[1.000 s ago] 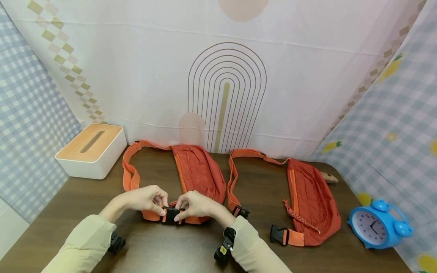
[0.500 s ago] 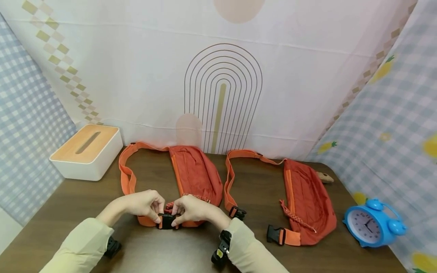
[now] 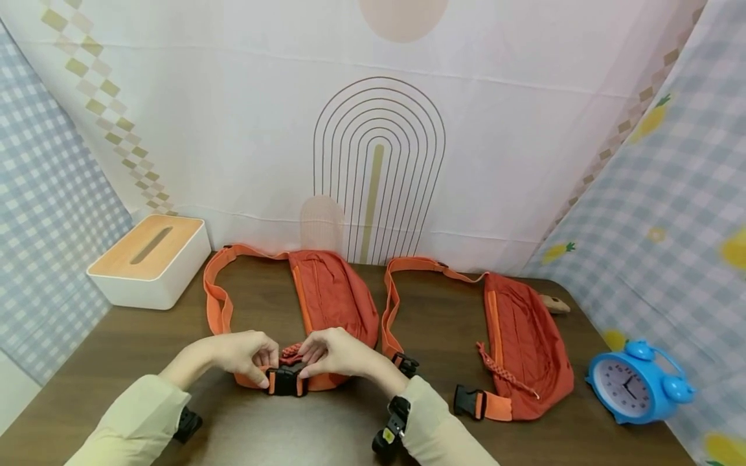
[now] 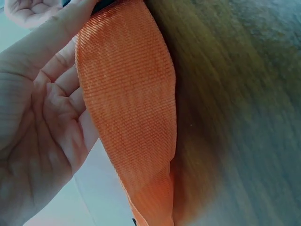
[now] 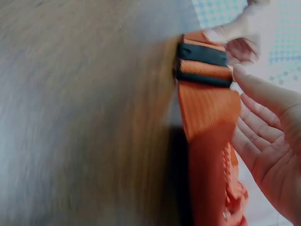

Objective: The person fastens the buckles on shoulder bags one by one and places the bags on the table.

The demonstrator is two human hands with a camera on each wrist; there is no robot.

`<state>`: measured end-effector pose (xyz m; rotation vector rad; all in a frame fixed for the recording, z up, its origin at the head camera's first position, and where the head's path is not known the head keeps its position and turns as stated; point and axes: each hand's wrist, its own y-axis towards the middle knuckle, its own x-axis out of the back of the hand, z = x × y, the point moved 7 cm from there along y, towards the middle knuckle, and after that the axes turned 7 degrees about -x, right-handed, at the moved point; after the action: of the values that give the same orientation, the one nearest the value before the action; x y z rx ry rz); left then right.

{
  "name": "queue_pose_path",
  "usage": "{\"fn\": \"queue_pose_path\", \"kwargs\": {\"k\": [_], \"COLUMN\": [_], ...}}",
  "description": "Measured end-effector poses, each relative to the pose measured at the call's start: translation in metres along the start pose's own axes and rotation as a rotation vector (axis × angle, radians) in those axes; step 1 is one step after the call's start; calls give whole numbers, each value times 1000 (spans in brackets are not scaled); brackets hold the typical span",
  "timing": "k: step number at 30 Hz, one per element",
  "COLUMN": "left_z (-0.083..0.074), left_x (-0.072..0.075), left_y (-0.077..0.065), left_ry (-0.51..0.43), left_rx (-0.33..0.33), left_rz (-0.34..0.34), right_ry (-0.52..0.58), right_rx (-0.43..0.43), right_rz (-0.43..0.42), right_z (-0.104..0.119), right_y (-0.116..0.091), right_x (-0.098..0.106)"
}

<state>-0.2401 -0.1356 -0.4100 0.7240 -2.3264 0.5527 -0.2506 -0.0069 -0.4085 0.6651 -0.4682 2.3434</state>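
Observation:
Two red waist bags with orange straps lie on the table. The black side-release buckle (image 3: 285,382) of the left bag (image 3: 335,291) is joined and lies near the front. My left hand (image 3: 241,355) touches the strap at the buckle's left end with its thumb, its fingers loose behind. In the left wrist view, that orange strap (image 4: 127,94) runs past the palm. At the buckle's right end, my right hand (image 3: 335,353) has its thumb against the edge. The right wrist view shows its fingers (image 5: 256,120) loosely spread beside the strap. A braided pull cord (image 3: 290,353) lies behind the buckle.
The right bag (image 3: 524,343) lies with its buckle apart: one half (image 3: 468,401) in front, the other (image 3: 405,364) on the strap end. A blue alarm clock (image 3: 626,385) stands at right, a tissue box (image 3: 150,262) at left. A small tan object (image 3: 555,303) sits behind the right bag.
The buckle has come slightly nearer the table's front. Both thumbs have slid outward from its face to its ends, and the hands have loosened and drawn a little apart.

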Motion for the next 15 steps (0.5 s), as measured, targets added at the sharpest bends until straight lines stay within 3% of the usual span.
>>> {"fn": "queue_pose_path", "kwargs": {"k": [10,15], "left_z": [-5,-15], "left_x": [3,4], "left_y": [8,19], "left_ry": [-141,-123], "left_rx": [-55,-92], "left_rz": [-32,-50], "right_ry": [137,138], "right_rx": [-43,-87], "right_rz": [-95,-150], "right_z": [-29,-44], "right_y": [-33,-55], "right_x": [44,66]}}
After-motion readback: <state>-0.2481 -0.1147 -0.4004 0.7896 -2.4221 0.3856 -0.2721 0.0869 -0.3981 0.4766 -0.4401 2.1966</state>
